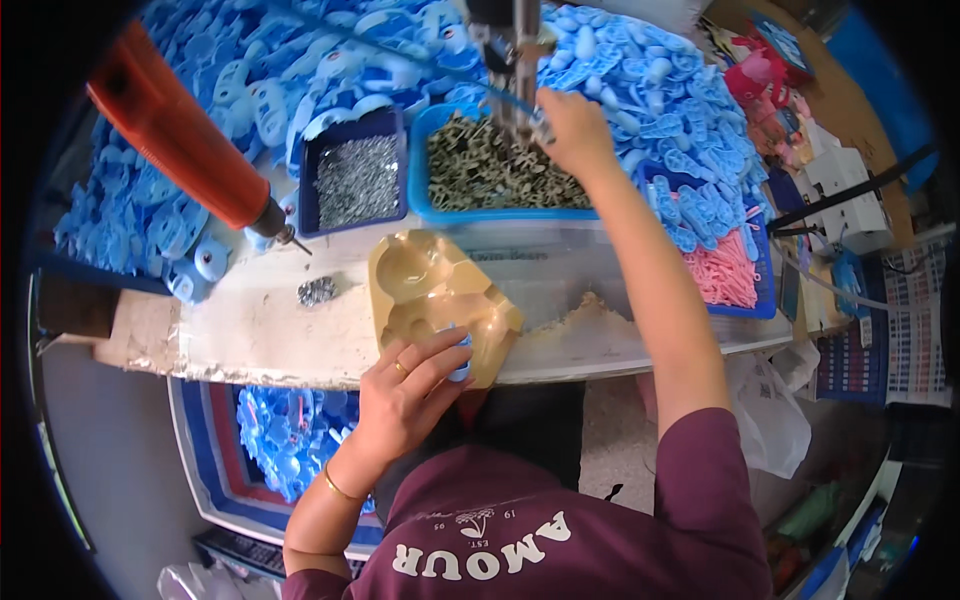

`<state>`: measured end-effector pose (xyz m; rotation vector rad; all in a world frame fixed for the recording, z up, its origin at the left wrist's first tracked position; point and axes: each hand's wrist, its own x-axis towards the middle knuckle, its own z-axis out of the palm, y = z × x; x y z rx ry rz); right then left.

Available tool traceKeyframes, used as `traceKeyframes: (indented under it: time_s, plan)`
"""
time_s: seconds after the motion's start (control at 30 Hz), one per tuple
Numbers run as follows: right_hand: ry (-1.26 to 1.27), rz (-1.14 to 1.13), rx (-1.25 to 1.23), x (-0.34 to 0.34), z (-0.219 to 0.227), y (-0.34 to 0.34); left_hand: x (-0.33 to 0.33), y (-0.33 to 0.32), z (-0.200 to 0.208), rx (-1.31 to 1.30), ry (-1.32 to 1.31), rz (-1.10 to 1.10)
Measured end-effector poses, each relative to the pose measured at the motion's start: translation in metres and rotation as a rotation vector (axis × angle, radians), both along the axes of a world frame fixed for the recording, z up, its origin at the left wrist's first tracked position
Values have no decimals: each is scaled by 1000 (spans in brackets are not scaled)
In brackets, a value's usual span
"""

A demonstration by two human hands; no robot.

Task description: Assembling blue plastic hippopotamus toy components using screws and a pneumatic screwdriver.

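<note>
My left hand (415,385) is closed on a small light-blue plastic part (460,362), holding it at the near edge of a tan moulded holder (425,275) with rounded hollows. The fingers cover much of that part. Farther off, my right hand (578,135) has its fingers bent beside an upright metal tool (520,60), above the right side of a light-blue tray (510,214) of small dull metal pieces (480,165). What those fingers grip, if anything, is hidden. An orange power screwdriver (185,125) hangs at the left, its bit pointing down toward the table.
A dark-blue tray (402,205) holds small silver screws (355,180); a little screw pile (317,290) lies nearby. Blue plastic shells (270,70) heap up behind. At the right, a blue basket (762,285) carries pink sticks (722,270). Below the table edge, a bin holds blue parts (295,430).
</note>
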<state>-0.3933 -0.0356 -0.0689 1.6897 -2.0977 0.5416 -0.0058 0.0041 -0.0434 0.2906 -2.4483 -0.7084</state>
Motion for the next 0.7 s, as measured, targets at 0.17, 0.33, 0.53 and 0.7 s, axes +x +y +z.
traceKeyframes:
  time_s: [0.17,0.33,0.53,0.7]
  plan:
    - [-332,92,-249,-22,23,21,1,1,-25,-110,-41,-9]
    - [-1073,118,-79,33,48,45,-9,7,-31,-83,-85,-59]
    - [-1285,248,112,116,64,63,-5,10,-39,-149,-98,-60]
    - [-1080,526,501,175,47,62,7,15,-36,-164,-18,-22]
